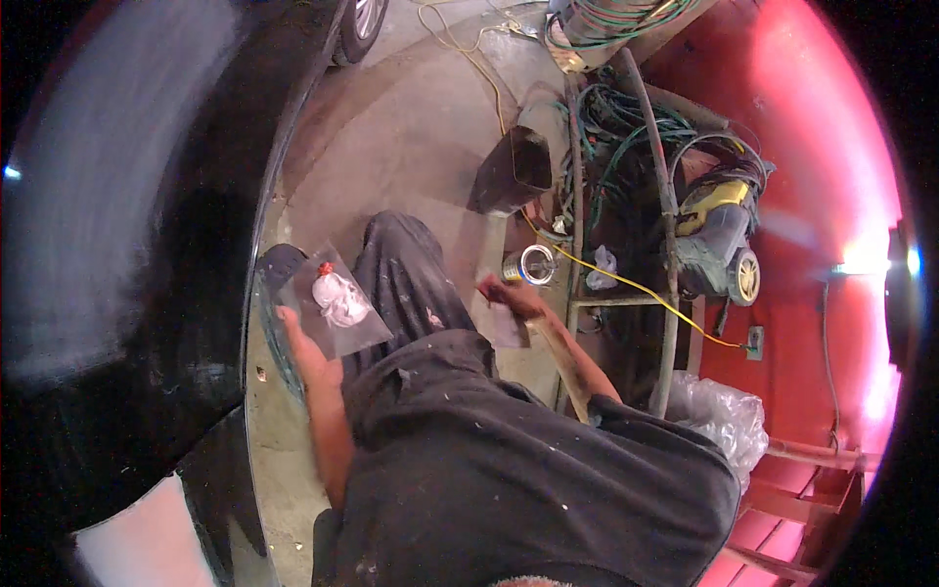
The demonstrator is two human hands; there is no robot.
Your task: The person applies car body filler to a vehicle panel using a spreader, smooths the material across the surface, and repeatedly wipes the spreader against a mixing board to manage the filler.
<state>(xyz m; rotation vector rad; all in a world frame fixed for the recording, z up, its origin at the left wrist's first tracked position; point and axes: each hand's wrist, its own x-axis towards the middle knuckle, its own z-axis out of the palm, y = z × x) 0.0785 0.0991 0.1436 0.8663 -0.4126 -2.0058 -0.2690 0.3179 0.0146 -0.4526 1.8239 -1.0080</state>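
My left hand (311, 352) grips the lower left edge of a clear flat sheet (364, 338), thumb along its side. On the sheet lies a mound of whitish-pink paste (339, 298) with a small red blob (326, 268) at its top. To the right, my right hand (521, 299) is closed near an open round can (534, 264). A small reddish thing (486, 284) shows at its fingertips, too small to name. Below that hand is a pale, see-through flat shape (506, 328); whether the hand holds it, I cannot tell.
A black car panel (210, 235) with a dull grey patch runs along my left. Ahead stands a dark open bin (528, 161). On my right, a metal rack (648, 127) holds green hoses and a yellow-and-grey machine (719, 235). A yellow cord (626, 277) crosses the rack toward the red wall.
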